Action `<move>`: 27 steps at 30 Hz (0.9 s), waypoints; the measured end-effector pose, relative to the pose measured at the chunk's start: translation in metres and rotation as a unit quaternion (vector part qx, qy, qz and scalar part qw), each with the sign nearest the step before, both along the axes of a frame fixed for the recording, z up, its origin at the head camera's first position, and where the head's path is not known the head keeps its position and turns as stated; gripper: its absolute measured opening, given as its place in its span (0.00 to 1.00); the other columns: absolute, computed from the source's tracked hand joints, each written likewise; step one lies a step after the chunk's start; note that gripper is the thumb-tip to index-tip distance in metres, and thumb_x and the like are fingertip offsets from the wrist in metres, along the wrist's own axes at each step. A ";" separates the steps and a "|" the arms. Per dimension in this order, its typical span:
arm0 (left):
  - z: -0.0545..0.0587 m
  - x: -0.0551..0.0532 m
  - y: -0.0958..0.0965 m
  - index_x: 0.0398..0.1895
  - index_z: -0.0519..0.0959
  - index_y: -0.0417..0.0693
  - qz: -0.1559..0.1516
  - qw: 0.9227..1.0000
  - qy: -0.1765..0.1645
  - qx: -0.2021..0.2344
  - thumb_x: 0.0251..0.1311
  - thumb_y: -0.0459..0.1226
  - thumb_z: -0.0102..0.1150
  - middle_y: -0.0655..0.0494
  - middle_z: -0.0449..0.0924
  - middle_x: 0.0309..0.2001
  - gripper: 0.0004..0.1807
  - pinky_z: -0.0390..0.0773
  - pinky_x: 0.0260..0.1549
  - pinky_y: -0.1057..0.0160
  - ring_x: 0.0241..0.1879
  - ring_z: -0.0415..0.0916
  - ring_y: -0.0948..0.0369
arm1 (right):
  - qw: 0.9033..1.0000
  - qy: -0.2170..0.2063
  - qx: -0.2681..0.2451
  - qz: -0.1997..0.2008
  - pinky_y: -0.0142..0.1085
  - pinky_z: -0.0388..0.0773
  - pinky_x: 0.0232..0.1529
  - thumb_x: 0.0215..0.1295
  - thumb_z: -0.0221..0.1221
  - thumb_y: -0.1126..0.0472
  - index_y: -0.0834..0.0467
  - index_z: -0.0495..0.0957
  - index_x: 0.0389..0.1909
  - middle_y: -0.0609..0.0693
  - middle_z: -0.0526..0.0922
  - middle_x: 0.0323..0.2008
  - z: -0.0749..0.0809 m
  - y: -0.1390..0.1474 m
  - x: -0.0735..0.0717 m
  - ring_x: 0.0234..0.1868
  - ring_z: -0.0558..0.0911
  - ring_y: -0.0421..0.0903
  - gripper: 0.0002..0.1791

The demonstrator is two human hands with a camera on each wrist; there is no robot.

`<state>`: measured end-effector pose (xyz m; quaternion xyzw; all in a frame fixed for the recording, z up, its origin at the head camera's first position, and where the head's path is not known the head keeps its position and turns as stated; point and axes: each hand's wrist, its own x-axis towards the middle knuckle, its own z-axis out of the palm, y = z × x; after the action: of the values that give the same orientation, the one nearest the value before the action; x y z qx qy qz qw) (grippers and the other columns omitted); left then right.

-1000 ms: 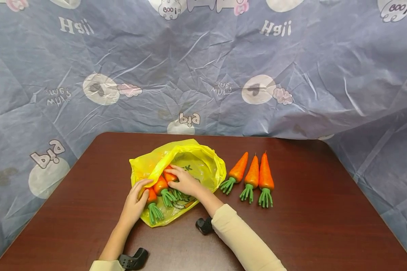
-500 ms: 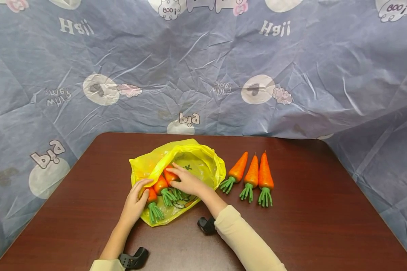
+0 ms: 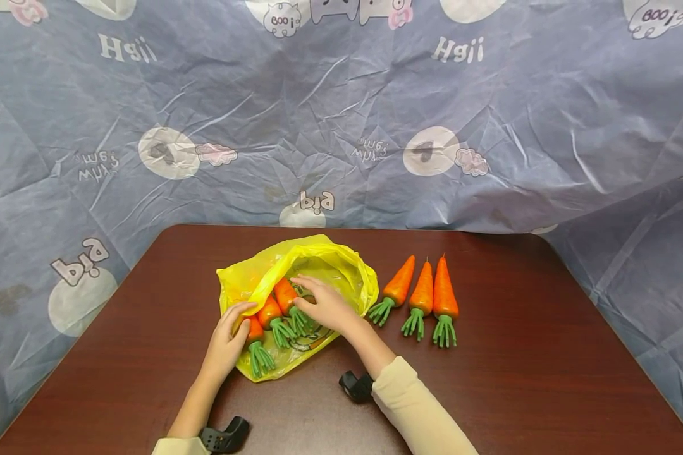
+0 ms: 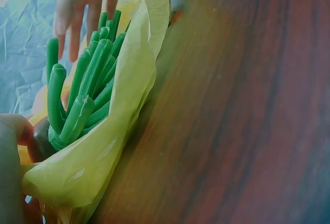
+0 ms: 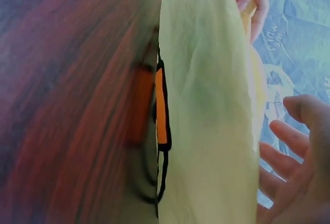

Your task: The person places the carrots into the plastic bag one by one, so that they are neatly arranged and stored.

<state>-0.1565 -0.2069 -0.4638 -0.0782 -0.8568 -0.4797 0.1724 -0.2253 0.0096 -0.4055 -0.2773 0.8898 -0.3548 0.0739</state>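
Head view, twelve o'clock away from the person: the left grip (image 3: pixel 226 335) pinches the rim of a yellow bag (image 3: pixel 370 281) at the bag's eight o'clock, thumb beside the first carrot (image 3: pixel 255 335); the right grip (image 3: pixel 326 306) hovers at the bag's mouth, fingers spread and loosely bent, just off the three o'clock side of the third carrot (image 3: pixel 288 300); whether a fingertip brushes that carrot cannot be told.

Between the first and third lies the second carrot (image 3: pixel 271 315), the three in a row slanting up from seven toward one o'clock; their green tops fan toward five, and their orange bodies run toward eleven under the translucent film.

Left wrist view shows the first carrot's thick green stalks jutting toward one o'clock inside a fold of the bag, with the other hand's fingers hanging at eleven; right wrist view shows separated fingers at four o'clock, beside the bag's wall and its orange-and-black printed mark (image 5: pixel 162 108).

Outside the bag, at its three o'clock, three more rest on the dark wooden counter (image 3: pixel 535 354): the fourth carrot (image 3: pixel 396 287), tip toward one and green top just beside the rim; the fifth carrot (image 3: pixel 421 294) and the sixth carrot (image 3: pixel 445 294), tips near twelve; farther out, a cream right sleeve (image 3: pixel 424 407) enters from five o'clock; a creased blue-grey cloth (image 3: pixel 341 114) hangs beyond the counter at twelve.
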 end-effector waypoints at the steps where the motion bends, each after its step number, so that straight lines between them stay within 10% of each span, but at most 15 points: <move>1: 0.000 0.000 0.000 0.52 0.73 0.45 0.001 1.000 0.001 -0.001 0.63 0.33 0.47 0.48 0.70 0.55 0.15 0.57 0.58 0.48 0.61 0.60 0.54 | 1.000 0.010 0.003 -0.006 0.50 0.61 0.63 0.65 0.50 0.51 0.48 0.62 0.65 0.49 0.60 0.67 0.001 0.001 0.002 0.64 0.66 0.50 0.26; 8: -0.001 0.001 0.001 0.52 0.73 0.44 -0.001 1.000 0.004 0.001 0.63 0.34 0.48 0.47 0.70 0.55 0.15 0.58 0.58 0.46 0.61 0.60 0.53 | 0.997 0.066 0.030 -0.026 0.54 0.43 0.68 0.66 0.48 0.47 0.45 0.61 0.65 0.48 0.59 0.68 0.009 0.012 0.009 0.67 0.63 0.49 0.26; 27: 0.001 -0.001 0.000 0.52 0.73 0.46 0.000 1.000 -0.006 0.003 0.63 0.33 0.47 0.47 0.70 0.56 0.15 0.57 0.59 0.46 0.62 0.59 0.53 | 0.966 0.201 0.139 -0.089 0.58 0.35 0.67 0.61 0.47 0.37 0.38 0.61 0.65 0.44 0.55 0.69 0.021 0.044 0.015 0.69 0.56 0.54 0.30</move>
<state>-0.1571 -0.2071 -0.4632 -0.0751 -0.8563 -0.4829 0.1673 -0.2103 0.0540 -0.3841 -0.2495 0.9481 -0.1697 -0.1008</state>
